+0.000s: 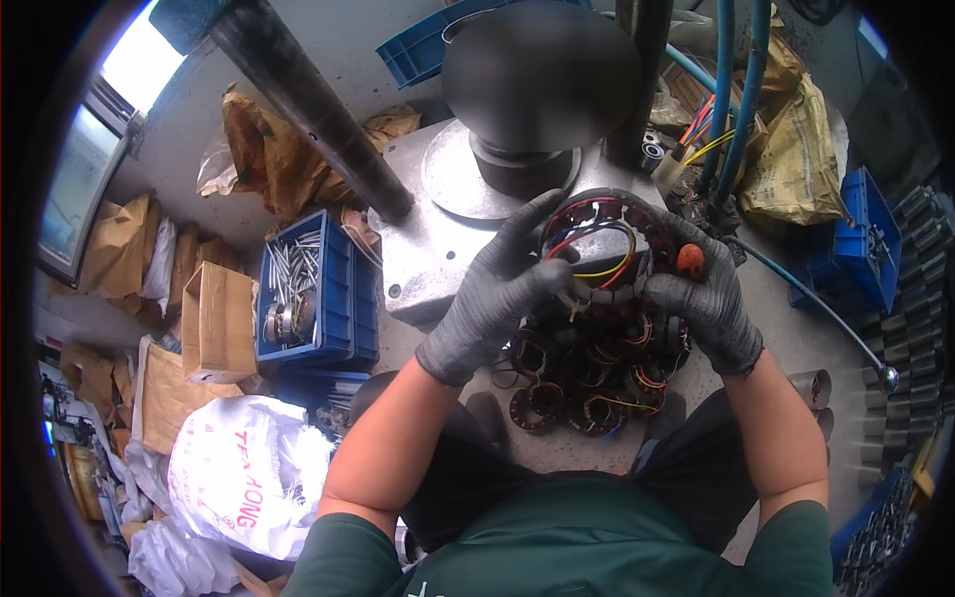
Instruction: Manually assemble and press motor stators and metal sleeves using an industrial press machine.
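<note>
in the head view, you have the wire-wound ring up in front of you, above the pile of similar rings on the floor and just on your side of the metal block. to handle it well, keep both hands at matching height so it doesn't tip, and bear on the outer rim rather than the red windings, which would likely scuff. mind the loose loop of coloured wires across the opening; it would be best kept clear of your thumbs and of the block's edge, since a snag could tug a lead.

as for the grip, your left hand is part open, curved around the ring's left side, fingers reaching to the far edge and thumb near the wires; whether it pins them, you can't tell from here. your right hand is clasped on the opposite side, thumb at the near rim. an orange-red handle shows by its fingers, though whether they hold it is unclear
</note>
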A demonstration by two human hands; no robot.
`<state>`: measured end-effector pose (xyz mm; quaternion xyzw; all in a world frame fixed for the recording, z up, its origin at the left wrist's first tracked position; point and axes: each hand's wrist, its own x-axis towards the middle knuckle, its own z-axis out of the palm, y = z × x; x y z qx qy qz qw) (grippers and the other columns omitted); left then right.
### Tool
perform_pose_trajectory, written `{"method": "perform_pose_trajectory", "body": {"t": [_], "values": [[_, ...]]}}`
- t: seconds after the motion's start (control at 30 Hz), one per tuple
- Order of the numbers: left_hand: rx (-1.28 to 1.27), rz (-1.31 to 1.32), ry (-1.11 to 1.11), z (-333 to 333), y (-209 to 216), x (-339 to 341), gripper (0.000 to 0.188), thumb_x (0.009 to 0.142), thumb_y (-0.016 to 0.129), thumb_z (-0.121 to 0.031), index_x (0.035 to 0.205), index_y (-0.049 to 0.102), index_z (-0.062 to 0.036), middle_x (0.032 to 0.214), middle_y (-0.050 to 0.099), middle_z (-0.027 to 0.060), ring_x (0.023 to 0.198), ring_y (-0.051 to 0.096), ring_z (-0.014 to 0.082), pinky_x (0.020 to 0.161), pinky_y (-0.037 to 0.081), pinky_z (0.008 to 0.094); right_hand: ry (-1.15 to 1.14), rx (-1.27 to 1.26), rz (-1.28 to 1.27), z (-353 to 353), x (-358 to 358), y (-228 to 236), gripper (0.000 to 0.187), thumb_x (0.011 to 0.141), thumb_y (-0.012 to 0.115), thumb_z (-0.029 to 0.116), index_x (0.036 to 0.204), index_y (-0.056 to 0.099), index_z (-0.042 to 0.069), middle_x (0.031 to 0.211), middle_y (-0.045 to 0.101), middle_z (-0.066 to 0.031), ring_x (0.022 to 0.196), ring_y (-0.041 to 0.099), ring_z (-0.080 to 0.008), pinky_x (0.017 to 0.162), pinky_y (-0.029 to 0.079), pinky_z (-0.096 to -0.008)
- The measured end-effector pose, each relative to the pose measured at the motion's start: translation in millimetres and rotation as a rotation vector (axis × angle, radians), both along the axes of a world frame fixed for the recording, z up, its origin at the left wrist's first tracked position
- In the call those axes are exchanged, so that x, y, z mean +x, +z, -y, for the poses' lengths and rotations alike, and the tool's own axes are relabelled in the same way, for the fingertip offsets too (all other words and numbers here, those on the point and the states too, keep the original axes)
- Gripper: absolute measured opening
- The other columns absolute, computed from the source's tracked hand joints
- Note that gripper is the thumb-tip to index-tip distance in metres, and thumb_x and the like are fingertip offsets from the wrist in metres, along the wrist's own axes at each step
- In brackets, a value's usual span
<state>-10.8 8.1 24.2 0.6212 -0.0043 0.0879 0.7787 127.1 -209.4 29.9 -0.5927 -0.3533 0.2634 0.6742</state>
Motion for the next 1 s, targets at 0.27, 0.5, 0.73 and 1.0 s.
{"method": "perform_pose_trajectory", "body": {"t": [0.27,0.5,0.73,1.0], "values": [[-0.004,-0.174,0.014,-0.8,10.0,-4.4,0.071,0.093,0.075,-0.022,0.150,0.040,0.0012,0.137,0.057,0.0162,0.126,0.055,0.0216,0.104,0.049,0.0353,-0.075,-0.062,0.091,1.1,4.5,-11.3,0.072,0.078,0.079,0.009,0.143,0.051,-0.005,0.120,0.068,-0.0096,0.107,0.064,-0.0148,0.097,0.052,-0.0310],[0.090,-0.094,0.095,-2.0,-0.3,-2.3,0.064,0.094,0.072,-0.027,0.143,0.047,0.0054,0.134,0.060,0.0161,0.125,0.055,0.0219,0.110,0.042,0.0351,-0.069,0.004,-0.071,-6.1,4.5,-16.0,0.072,0.079,0.076,0.006,0.145,0.048,-0.005,0.115,0.069,-0.0099,0.100,0.066,-0.0149,0.091,0.055,-0.0299],[0.094,-0.076,0.102,-6.7,-1.8,-6.3,0.059,0.096,0.068,-0.029,0.141,0.051,0.0057,0.132,0.063,0.0160,0.123,0.056,0.0214,0.108,0.043,0.0342,-0.063,0.051,-0.174,-6.3,6.8,-20.8,0.069,0.080,0.076,0.010,0.143,0.052,-0.003,0.120,0.068,-0.0093,0.104,0.066,-0.0162,0.093,0.055,-0.0314],[0.212,-0.043,0.139,-0.5,-4.8,-2.6,0.079,0.086,0.076,-0.046,0.144,0.048,-0.0003,0.121,0.064,0.0112,0.093,0.062,0.0114,0.069,0.050,0.0224,-0.143,0.038,-0.016,-5.6,3.3,-22.5,0.071,0.077,0.078,0.005,0.144,0.053,-0.001,0.124,0.066,-0.0095,0.107,0.064,-0.0154,0.095,0.054,-0.0317]]}}
